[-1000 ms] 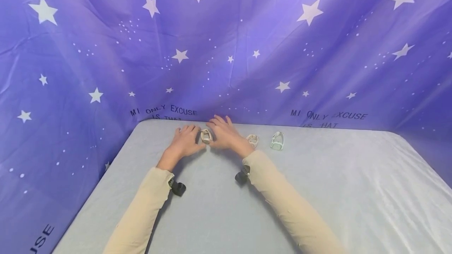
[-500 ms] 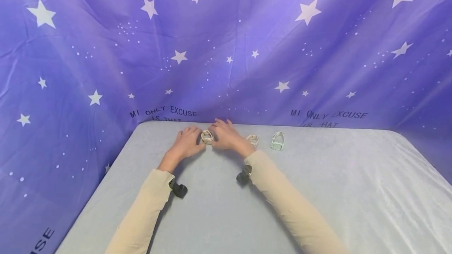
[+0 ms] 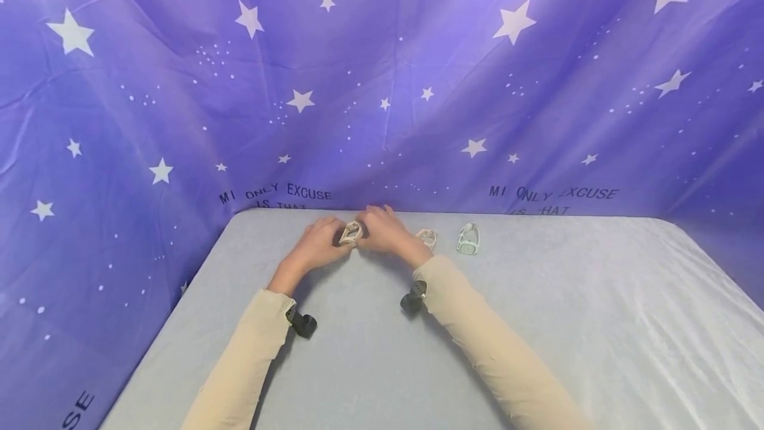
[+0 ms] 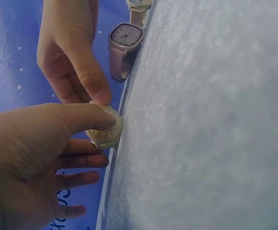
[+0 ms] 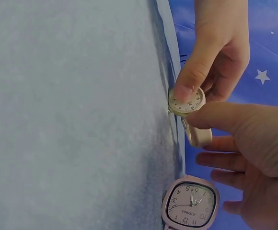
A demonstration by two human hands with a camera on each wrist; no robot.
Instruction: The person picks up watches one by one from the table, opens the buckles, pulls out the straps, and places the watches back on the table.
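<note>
A round-faced wristwatch with a cream strap stands near the table's back edge, between both hands. My left hand pinches it, the thumb lying across the dial and the fingers behind. From the other side my right hand grips it, thumb at the case's edge where the strap begins. Part of the dial is covered by the thumbs. To the right of it, partly behind the right wrist in the head view, is a pinkish square-faced watch. Farther right sits a pale green watch.
A light grey-blue cloth covers the table. Directly behind its back edge hangs a purple curtain with white stars and printed words. Black wrist cameras are strapped over both beige sleeves.
Both hands have drawn in slightly and taken a closer grip on the round watch, which has turned a little between them. The other two watches have stayed put.
</note>
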